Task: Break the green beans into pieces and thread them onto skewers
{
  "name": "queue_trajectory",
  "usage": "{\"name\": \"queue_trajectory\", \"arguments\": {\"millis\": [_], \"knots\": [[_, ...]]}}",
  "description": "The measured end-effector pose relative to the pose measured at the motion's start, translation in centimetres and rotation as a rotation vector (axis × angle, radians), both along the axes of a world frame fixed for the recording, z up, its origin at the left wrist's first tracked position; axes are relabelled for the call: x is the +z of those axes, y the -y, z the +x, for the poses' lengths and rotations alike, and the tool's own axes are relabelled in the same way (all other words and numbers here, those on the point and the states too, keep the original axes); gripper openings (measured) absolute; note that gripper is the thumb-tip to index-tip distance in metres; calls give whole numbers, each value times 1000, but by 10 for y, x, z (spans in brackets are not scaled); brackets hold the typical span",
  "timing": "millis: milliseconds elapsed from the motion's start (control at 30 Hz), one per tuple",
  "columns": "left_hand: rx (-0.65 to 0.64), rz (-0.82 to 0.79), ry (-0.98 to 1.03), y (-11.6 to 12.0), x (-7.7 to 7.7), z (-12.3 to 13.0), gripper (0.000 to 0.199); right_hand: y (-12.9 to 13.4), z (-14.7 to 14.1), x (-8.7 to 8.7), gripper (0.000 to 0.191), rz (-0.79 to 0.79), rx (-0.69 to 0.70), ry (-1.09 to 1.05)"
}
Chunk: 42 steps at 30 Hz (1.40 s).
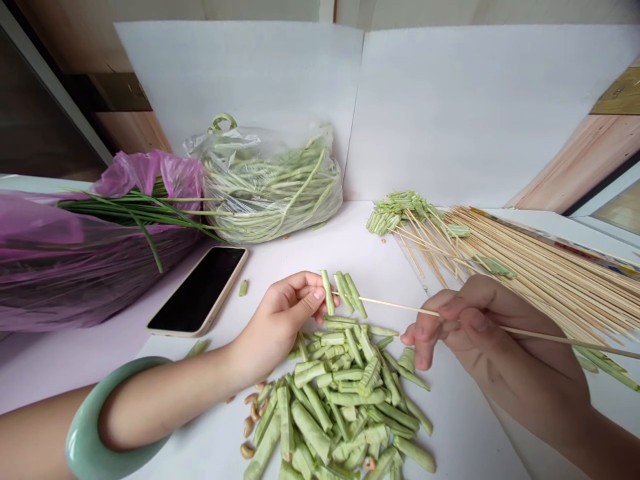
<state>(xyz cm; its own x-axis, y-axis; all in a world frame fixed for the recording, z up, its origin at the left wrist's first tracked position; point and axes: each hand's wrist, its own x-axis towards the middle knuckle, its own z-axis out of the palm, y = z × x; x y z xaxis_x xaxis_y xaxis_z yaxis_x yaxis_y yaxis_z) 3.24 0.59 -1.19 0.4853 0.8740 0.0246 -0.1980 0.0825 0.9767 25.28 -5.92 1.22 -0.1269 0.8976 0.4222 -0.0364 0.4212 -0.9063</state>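
Note:
My left hand (285, 313), with a green bangle (85, 433) on its arm, pinches a short bean piece (327, 292) at the tip of a thin wooden skewer (395, 305). Further along that skewer, close to its tip, sit more bean pieces (354, 295). My right hand (500, 340) grips the skewer between thumb and fingers, and its rear part runs off to the right. Below both hands lies a heap of cut bean pieces (345, 400).
Cashews (247, 427) lie left of the heap. A phone (200, 290), a purple bag (45, 260) and a clear bag of long beans (275, 187) are at the left and back. Filled skewers (405, 208) and many bare skewers (540, 260) lie at the right.

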Motion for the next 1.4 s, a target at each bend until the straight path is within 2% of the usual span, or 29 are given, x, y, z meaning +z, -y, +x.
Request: {"name": "queue_trajectory", "arguments": {"millis": [500, 667, 1033, 1400], "knots": [[22, 29, 12, -2, 0, 1, 23, 2, -1, -1, 15, -15, -8, -11], [46, -17, 18, -2, 1, 1, 24, 1, -2, -4, 16, -24, -24, 15], [78, -86, 27, -2, 1, 2, 30, 5, -3, -4, 14, 34, -39, 65], [70, -61, 39, -2, 1, 2, 27, 4, -4, -5, 13, 65, -37, 64]]}}
